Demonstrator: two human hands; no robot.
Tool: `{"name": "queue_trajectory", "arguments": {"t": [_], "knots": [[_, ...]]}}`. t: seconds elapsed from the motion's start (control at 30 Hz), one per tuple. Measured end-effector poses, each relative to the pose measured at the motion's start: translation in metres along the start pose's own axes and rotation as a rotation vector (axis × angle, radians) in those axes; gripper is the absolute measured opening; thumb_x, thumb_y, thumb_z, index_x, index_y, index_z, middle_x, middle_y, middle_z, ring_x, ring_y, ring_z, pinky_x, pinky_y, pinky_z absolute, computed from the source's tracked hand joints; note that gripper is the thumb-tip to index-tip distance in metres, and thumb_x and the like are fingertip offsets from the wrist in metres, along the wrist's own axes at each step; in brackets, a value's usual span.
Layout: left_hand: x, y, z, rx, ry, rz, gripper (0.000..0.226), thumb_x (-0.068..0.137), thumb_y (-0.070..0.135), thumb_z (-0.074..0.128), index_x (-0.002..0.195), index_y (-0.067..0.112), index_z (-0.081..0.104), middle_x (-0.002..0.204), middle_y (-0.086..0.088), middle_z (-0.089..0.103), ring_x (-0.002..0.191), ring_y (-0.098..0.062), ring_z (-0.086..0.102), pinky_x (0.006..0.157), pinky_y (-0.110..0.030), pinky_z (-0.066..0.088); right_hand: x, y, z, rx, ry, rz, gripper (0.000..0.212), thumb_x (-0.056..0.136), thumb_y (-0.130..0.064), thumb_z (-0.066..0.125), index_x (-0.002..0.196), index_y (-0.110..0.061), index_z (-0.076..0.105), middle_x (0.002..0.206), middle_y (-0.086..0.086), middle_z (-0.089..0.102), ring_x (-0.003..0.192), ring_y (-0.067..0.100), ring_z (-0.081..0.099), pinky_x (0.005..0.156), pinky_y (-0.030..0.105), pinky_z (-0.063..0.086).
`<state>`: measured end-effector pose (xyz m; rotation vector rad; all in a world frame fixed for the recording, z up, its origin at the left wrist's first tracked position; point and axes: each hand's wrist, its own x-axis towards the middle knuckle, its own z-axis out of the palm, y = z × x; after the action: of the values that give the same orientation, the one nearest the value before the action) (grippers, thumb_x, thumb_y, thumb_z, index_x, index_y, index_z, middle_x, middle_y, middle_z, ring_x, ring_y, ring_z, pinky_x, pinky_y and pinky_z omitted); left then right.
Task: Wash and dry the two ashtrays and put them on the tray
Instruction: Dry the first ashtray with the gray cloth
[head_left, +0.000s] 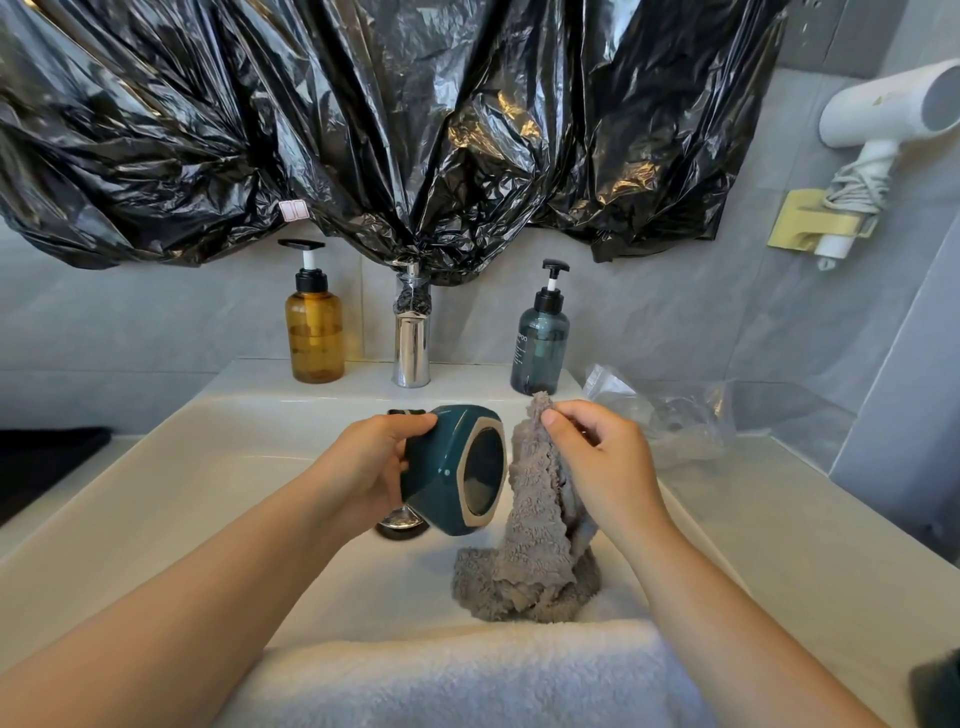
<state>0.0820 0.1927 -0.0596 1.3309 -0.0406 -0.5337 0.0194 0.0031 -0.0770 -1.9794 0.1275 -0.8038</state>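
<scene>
Left hand (374, 462) grips teal ashtray (454, 470) over sink (171, 499), opening turned right. Right hand (602, 457) pinches grey cloth (535, 525) just beside it. Likely wiping step; next, cloth into bowl. White towel (467, 675) near; soap bottles (314, 338), tap (412, 343) far; grey tiled bathroom.

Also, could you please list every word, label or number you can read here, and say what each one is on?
"poo": vertical letters on the blue-grey pump bottle, the word's start hidden.
Fine print under it: too small to read.
Mark on the hair dryer: too faint to read.
Pink tag on the black plastic sheet: nothing legible.
Amber pump bottle, ashtray, cloth: no text.
</scene>
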Motion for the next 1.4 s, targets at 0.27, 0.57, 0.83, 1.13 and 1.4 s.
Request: {"name": "queue_trajectory", "arguments": {"t": [0.27, 0.57, 0.83, 1.13, 1.4], "knots": [[0.001, -0.001, -0.001, -0.024, -0.004, -0.022, 0.032, 0.094, 0.026, 0.056, 0.121, 0.011, 0.053, 0.119, -0.015, 0.063, 0.108, -0.032, 0.061, 0.082, -0.044, 0.053, 0.003, 0.004, -0.004, 0.024, 0.094, 0.133, 0.008, 0.085, -0.023, 0.072, 0.092, -0.021, 0.068, 0.086, -0.007, 0.069, 0.083, 0.006, 0.064, 0.065, 0.014, 0.043], [0.001, 0.000, 0.000, 0.034, 0.010, -0.001, 0.036, 0.096, 0.027, 0.052, 0.127, 0.009, 0.048, 0.121, -0.019, 0.060, 0.110, -0.035, 0.059, 0.089, -0.051, 0.050, 0.000, -0.007, -0.002, 0.229, -0.041, 0.124, 0.015, 0.083, -0.011, 0.073, 0.094, -0.021, 0.071, 0.093, -0.004, 0.073, 0.086, 0.003, 0.066, 0.074, 0.010, 0.049], [-0.002, -0.001, 0.005, 0.119, 0.000, 0.100, 0.035, 0.097, 0.028, 0.052, 0.120, 0.002, 0.054, 0.108, -0.021, 0.062, 0.093, -0.032, 0.060, 0.075, -0.042, 0.053, 0.002, -0.018, 0.007, 0.384, -0.027, 0.154, 0.014, 0.083, -0.011, 0.073, 0.094, -0.020, 0.073, 0.092, -0.001, 0.075, 0.089, 0.010, 0.069, 0.079, 0.020, 0.053], [-0.006, -0.002, 0.011, 0.101, -0.081, 0.194, 0.026, 0.097, 0.026, 0.050, 0.107, 0.004, 0.058, 0.098, -0.016, 0.065, 0.089, -0.027, 0.060, 0.083, -0.039, 0.049, -0.007, -0.028, 0.015, 0.387, -0.094, -0.016, 0.020, 0.082, -0.008, 0.073, 0.094, -0.023, 0.073, 0.093, -0.005, 0.075, 0.090, 0.009, 0.070, 0.079, 0.021, 0.055], [-0.010, -0.002, 0.009, 0.142, -0.168, 0.237, 0.022, 0.097, 0.025, 0.048, 0.104, 0.008, 0.061, 0.096, -0.014, 0.068, 0.090, -0.028, 0.061, 0.085, -0.042, 0.048, -0.006, -0.028, 0.019, 0.261, -0.063, -0.141, 0.018, 0.084, -0.013, 0.072, 0.097, -0.025, 0.075, 0.098, -0.012, 0.073, 0.098, 0.000, 0.065, 0.081, 0.012, 0.050]]}}
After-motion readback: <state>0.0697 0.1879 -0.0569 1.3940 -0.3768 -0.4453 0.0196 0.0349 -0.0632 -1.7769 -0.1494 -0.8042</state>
